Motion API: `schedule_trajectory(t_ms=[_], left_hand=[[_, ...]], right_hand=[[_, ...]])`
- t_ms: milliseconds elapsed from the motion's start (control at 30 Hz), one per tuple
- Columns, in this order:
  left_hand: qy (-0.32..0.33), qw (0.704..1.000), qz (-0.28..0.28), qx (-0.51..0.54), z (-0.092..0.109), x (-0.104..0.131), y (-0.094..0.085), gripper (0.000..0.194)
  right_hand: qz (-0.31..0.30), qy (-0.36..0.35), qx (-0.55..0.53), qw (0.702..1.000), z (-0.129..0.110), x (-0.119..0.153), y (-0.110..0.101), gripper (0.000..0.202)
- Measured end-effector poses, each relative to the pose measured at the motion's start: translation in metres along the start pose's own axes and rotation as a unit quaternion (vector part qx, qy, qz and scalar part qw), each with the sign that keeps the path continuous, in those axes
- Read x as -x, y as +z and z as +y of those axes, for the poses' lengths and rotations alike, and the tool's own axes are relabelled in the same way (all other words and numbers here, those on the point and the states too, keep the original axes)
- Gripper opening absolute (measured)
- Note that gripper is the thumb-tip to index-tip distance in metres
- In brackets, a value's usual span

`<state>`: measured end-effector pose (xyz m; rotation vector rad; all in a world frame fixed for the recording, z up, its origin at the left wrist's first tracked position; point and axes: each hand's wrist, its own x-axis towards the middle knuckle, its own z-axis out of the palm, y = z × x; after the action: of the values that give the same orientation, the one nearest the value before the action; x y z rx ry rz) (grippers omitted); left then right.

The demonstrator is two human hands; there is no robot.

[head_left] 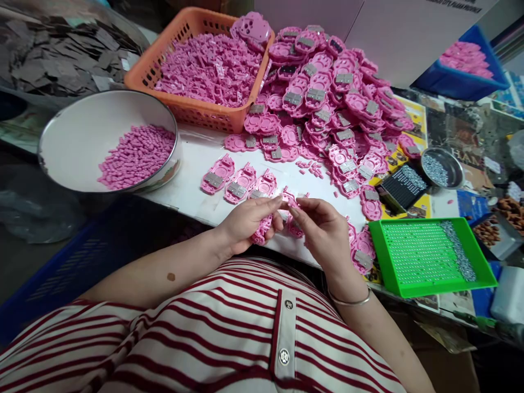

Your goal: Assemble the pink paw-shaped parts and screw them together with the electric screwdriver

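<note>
Seeing a likely fitting step: left hand grips pink pieces; right hand pinched narrow, contents I can't tell. Next move probably needs steadiness.

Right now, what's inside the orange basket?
Small pink parts are heaped in the orange basket, with a larger pink piece at its far right corner. The heap covers the basket's floor, so anything beneath the top layer can't be seen.

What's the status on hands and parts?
Left hand curled around pink part. Right hand close beside it, grip unclear. Pink casings lie just beyond.
</note>
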<state>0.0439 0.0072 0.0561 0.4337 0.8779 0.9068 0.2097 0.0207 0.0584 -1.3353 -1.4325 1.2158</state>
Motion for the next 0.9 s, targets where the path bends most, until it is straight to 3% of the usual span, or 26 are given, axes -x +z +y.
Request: schedule_trajectory(t_ms=[200,333,433,500,567,633,700,800,900], left_hand=[[0.044,0.995,0.021,-0.083,-0.001,0.002,0.001,0.029],[0.057,0.993,0.018,-0.105,-0.001,0.002,-0.002,0.03],[0.114,0.969,0.033,-0.217,0.0,0.004,-0.008,0.028],[0.193,0.908,0.052,-0.369,0.001,0.007,-0.012,0.025],[0.244,0.812,0.054,-0.528,0.003,0.011,-0.015,0.029],[0.231,0.721,0.041,-0.652,0.004,0.013,-0.016,0.039],[0.181,0.651,0.023,-0.737,0.005,0.014,-0.015,0.046],[0.129,0.574,-0.005,-0.808,0.005,0.012,-0.011,0.049],[0.118,0.531,-0.013,-0.839,0.006,0.01,-0.009,0.049]], right_hand=[[-0.009,-0.199,0.208,0.958,0.002,0.007,0.0,0.011],[-0.037,-0.259,0.257,0.931,-0.003,0.006,-0.006,0.012],[0.013,-0.269,0.279,0.922,-0.006,-0.004,-0.016,0.012],[0.056,-0.264,0.305,0.913,-0.005,-0.013,-0.023,0.012],[0.051,-0.251,0.337,0.906,-0.001,-0.023,-0.026,0.016],[0.008,-0.237,0.364,0.901,0.006,-0.031,-0.023,0.023],[-0.026,-0.235,0.384,0.892,0.013,-0.037,-0.017,0.027],[-0.053,-0.248,0.414,0.874,0.022,-0.042,-0.007,0.027],[-0.067,-0.25,0.453,0.853,0.029,-0.045,-0.003,0.029]])
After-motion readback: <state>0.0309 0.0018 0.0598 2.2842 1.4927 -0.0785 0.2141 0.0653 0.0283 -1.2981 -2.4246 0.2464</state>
